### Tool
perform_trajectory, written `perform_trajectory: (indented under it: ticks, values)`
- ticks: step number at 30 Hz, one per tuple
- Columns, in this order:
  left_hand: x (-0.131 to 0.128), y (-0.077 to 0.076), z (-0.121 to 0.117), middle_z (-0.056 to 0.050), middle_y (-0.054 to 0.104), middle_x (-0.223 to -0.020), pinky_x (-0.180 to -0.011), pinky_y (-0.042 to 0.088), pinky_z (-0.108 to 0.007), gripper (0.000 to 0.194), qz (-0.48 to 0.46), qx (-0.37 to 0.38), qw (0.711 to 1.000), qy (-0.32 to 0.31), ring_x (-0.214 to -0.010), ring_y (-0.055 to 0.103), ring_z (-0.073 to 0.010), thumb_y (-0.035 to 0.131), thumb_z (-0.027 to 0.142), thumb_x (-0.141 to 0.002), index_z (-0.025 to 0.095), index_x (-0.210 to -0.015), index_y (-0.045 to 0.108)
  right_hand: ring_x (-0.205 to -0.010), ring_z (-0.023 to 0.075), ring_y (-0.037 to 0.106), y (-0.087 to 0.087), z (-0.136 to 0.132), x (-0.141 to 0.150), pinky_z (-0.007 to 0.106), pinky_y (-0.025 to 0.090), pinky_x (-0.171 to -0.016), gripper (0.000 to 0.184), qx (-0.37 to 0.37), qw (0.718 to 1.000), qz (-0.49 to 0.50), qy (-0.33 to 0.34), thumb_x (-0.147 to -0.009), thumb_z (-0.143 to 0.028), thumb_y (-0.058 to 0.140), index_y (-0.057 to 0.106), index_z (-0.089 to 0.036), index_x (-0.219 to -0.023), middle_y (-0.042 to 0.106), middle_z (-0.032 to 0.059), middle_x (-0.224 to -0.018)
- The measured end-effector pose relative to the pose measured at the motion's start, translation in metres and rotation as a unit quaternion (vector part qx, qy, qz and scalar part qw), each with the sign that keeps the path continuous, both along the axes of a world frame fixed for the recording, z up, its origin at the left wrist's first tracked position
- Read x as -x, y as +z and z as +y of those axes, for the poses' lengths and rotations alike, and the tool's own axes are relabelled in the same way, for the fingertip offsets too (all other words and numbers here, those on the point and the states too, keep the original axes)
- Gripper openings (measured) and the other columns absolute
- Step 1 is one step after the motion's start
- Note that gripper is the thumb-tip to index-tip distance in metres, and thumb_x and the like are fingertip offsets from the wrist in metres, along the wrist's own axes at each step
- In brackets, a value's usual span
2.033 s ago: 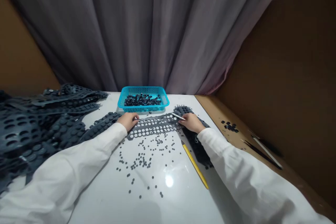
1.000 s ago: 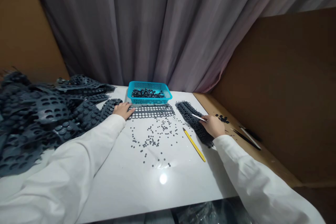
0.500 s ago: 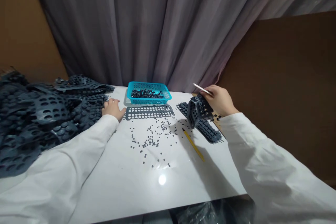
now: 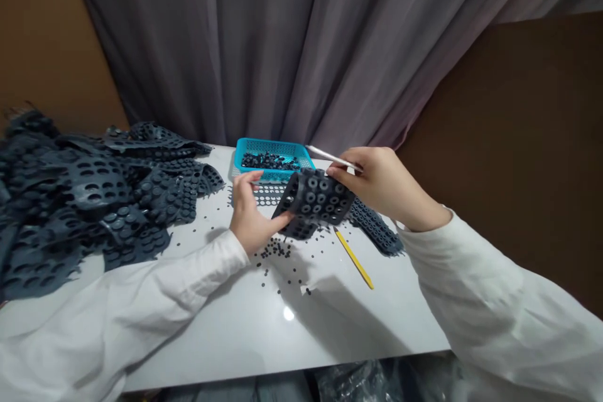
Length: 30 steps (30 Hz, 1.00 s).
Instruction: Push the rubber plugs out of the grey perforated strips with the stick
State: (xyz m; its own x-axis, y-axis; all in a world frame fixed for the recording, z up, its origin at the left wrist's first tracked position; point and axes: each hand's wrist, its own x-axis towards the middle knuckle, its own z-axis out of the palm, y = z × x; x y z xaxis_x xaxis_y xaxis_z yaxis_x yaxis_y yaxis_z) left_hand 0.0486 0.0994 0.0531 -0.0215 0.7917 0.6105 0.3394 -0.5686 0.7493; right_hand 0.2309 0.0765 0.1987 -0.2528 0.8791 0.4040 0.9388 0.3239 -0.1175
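While curled, ring-studded strip (image 4: 318, 196) and white stick (image 4: 331, 157) are held by right hand (image 4: 379, 179) toward far edge of table (image 4: 235, 342), left hand (image 4: 250, 218) is spread alongside.

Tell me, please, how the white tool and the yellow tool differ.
The white tool is in the right hand; the yellow tool lies on the table. The yellow tool has a dark tip, while the white tool's visible end is white. That hand partly covers the white tool, whereas the yellow tool is uncovered. Both look slim.
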Motion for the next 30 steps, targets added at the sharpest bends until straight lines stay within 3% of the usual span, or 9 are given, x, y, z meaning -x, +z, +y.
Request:
perform_trajectory:
  ticks: [3, 5, 7, 10, 14, 16, 20, 23, 30]
  values:
    - [0.002, 0.012, -0.004, -0.008, 0.053, -0.105, -0.083, 0.044, -0.041, 0.048, -0.053, 0.074, 0.98, -0.178, -0.095, 0.051, -0.0223, 0.069, 0.037, -0.062, 0.019, -0.101, 0.049, -0.053, 0.009, 0.043, -0.005, 0.003, 0.004, 0.024, 0.028, -0.053, 0.02, 0.006, 1.0, 0.009, -0.001, -0.081, -0.028, 0.055, 0.065, -0.015, -0.069, 0.059, 0.0014, -0.061]
    - [-0.002, 0.02, -0.001, -0.009, 0.058, -0.104, -0.081, 0.045, -0.041, 0.045, -0.133, 0.22, 0.898, -0.357, -0.093, 0.055, -0.0226, 0.063, 0.044, -0.068, 0.018, -0.103, 0.05, -0.052, 0.0089, 0.041, -0.013, 0.014, 0.006, 0.024, 0.028, -0.053, 0.021, 0.015, 1.0, 0.007, -0.001, -0.081, -0.029, 0.055, 0.065, -0.015, -0.068, 0.058, 0.0011, -0.059]
    - [-0.007, 0.032, 0.01, -0.009, 0.061, -0.102, -0.081, 0.047, -0.043, 0.046, -0.24, 0.349, 0.791, -0.442, -0.092, 0.059, -0.024, 0.056, 0.051, -0.071, 0.018, -0.101, 0.052, -0.052, 0.0088, 0.04, -0.019, 0.03, 0.007, 0.024, 0.028, -0.053, 0.022, 0.024, 1.0, 0.008, -0.013, -0.08, -0.029, 0.056, 0.064, -0.014, -0.065, 0.056, 0.0009, -0.057]
    - [-0.011, 0.053, 0.027, -0.01, 0.065, -0.094, -0.073, 0.05, -0.041, 0.046, -0.311, 0.427, 0.737, -0.421, -0.089, 0.061, -0.0247, 0.044, 0.057, -0.08, 0.017, -0.099, 0.056, -0.055, 0.0096, 0.045, -0.019, 0.052, 0.009, 0.024, 0.031, -0.056, 0.019, 0.033, 0.999, 0.038, -0.021, -0.078, -0.028, 0.058, 0.065, -0.014, -0.068, 0.058, 0.0015, -0.06]
    - [-0.008, 0.057, 0.014, -0.01, 0.067, -0.093, -0.053, 0.05, -0.027, 0.019, -0.298, 0.452, 0.788, -0.294, -0.072, 0.063, -0.0185, 0.053, 0.021, -0.082, 0.015, -0.099, 0.056, -0.062, 0.0121, 0.05, -0.029, 0.051, 0.012, 0.026, 0.034, -0.061, 0.02, 0.024, 0.998, 0.051, -0.007, -0.081, -0.03, 0.056, 0.065, -0.015, -0.073, 0.061, 0.0038, -0.068]
    - [-0.005, 0.041, -0.013, -0.01, 0.067, -0.094, -0.049, 0.048, -0.025, 0.021, -0.305, 0.493, 0.774, -0.256, -0.067, 0.064, -0.0171, 0.052, 0.018, -0.082, 0.015, -0.103, 0.054, -0.066, 0.0133, 0.052, -0.056, 0.036, 0.014, 0.026, 0.035, -0.064, 0.021, 0.034, 0.998, 0.043, 0.019, -0.084, -0.031, 0.054, 0.062, -0.016, -0.073, 0.062, 0.0046, -0.073]
    - [0.001, -0.001, -0.08, -0.012, 0.068, -0.091, -0.056, 0.052, -0.031, 0.025, -0.309, 0.665, 0.657, -0.177, -0.065, 0.066, -0.0187, 0.053, 0.026, -0.083, 0.015, -0.105, 0.049, -0.072, 0.0129, 0.054, -0.141, -0.011, 0.022, 0.023, 0.037, -0.064, 0.014, 0.139, 0.983, 0.042, 0.114, -0.086, -0.022, 0.05, 0.059, -0.017, -0.076, 0.059, 0.0031, -0.079]
    - [0.012, -0.024, -0.11, -0.012, 0.068, -0.092, -0.061, 0.053, -0.032, 0.039, -0.255, 0.756, 0.567, -0.203, -0.078, 0.067, -0.0227, 0.06, 0.045, -0.076, 0.015, -0.098, 0.049, -0.076, 0.0133, 0.055, -0.182, -0.041, 0.024, 0.023, 0.039, -0.065, 0.012, 0.2, 0.966, 0.039, 0.161, -0.085, -0.016, 0.049, 0.06, -0.019, -0.083, 0.058, 0.0021, -0.082]
    - [0.042, -0.034, -0.091, -0.011, 0.062, -0.053, -0.044, 0.044, -0.029, 0.059, 0.053, 0.755, 0.549, -0.354, -0.047, 0.06, -0.0199, 0.055, 0.07, -0.06, 0.012, -0.052, 0.053, -0.09, 0.018, 0.055, -0.15, -0.036, -0.006, 0.032, 0.046, -0.075, 0.029, 0.042, 0.959, 0.256, 0.113, -0.092, -0.029, 0.037, 0.063, -0.021, -0.101, 0.054, 0.0078, -0.1]
